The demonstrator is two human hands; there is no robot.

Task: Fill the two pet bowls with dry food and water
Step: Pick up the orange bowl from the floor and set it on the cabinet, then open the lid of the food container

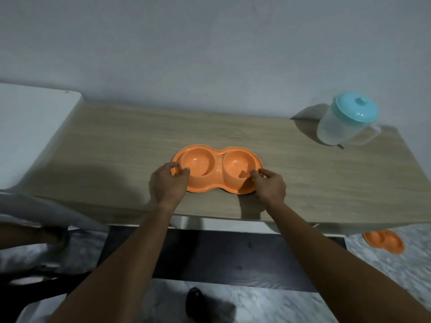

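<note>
The orange moulded-plastic double pet bowl sits on the pale wood-grain table, near its front edge and roughly mid-way along it; its long axis runs left to right, parallel to that edge, so one round well falls to each side of the person. The left hand grips the left end, fingers curled over the rim; the right hand pinches the right end between thumb and fingers; each hand is touching its own end, and neither is nearer than the other. Both wells look smooth, glossy and empty, joined by a narrow waist with a broad flared rim all round; the piece appears light and rigid, and should slide easily on the matt laminate.

The translucent plastic pitcher with a turquoise lid stands upright at the far right of the table, against the wall, well apart from the double bowl; it lies ahead and to the right of the right hand, its handle turned toward the right front, so the right hand is plainly the better placed to fetch it. Whether it holds water cannot be told through the cloudy wall. No dry food or food container is in view.

A second orange double bowl lies on the marbled floor below the table's right end, partly blurred; its contents cannot be made out.
</note>
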